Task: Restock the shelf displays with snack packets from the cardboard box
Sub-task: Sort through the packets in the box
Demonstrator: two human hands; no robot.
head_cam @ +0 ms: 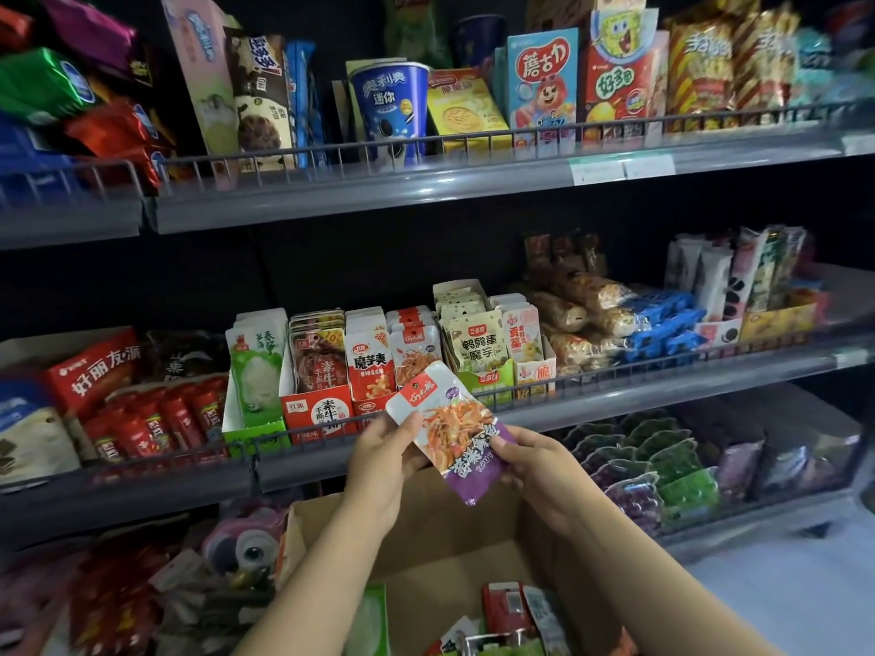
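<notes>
Packet (pixel 452 426) slants, white top toward the shelf (pixel 544 404), purple end toward box (pixel 426 537); left hand (pixel 386 454) and right hand (pixel 532 461) pinch it.

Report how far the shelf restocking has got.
Done: the middle shelf's display boxes already stand full of upright packets. In hand: the left hand and right hand both hold one white and purple snack packet, in front of the matching row on the middle shelf, not yet placed. Left: more packets lie in the cardboard box below.
</notes>
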